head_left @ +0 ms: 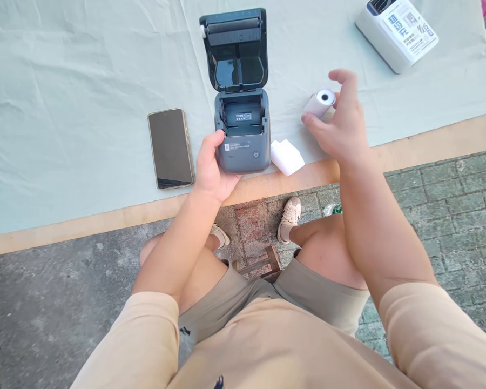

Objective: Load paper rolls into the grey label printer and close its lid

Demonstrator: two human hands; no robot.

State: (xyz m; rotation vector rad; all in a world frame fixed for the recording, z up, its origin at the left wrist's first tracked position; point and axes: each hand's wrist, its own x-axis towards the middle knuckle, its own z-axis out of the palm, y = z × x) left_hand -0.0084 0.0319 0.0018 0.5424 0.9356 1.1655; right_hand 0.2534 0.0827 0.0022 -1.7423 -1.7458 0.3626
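My left hand (214, 172) grips the lower left corner of a dark label printer (243, 154), thumb on its side and fingers under its front edge. The printer's lid (237, 51) stands raised, and its paper bay (243, 114) shows a small printed label and no roll. To the right, my right hand (342, 121) has a white paper roll (318, 104) between thumb and fingers, its index finger lifted off. The roll is tilted, with its dark core facing up. A white piece of paper (287, 156) lies between the printer and my right hand.
A phone (171, 148) with a dark screen lies left of the printer. At the far right is a white box-shaped device (397, 35) with printed stickers. A pale cloth (85, 108) covers the table, whose bare front edge (85, 220) runs before my knees. A wooden stool (263, 262) shows below me.
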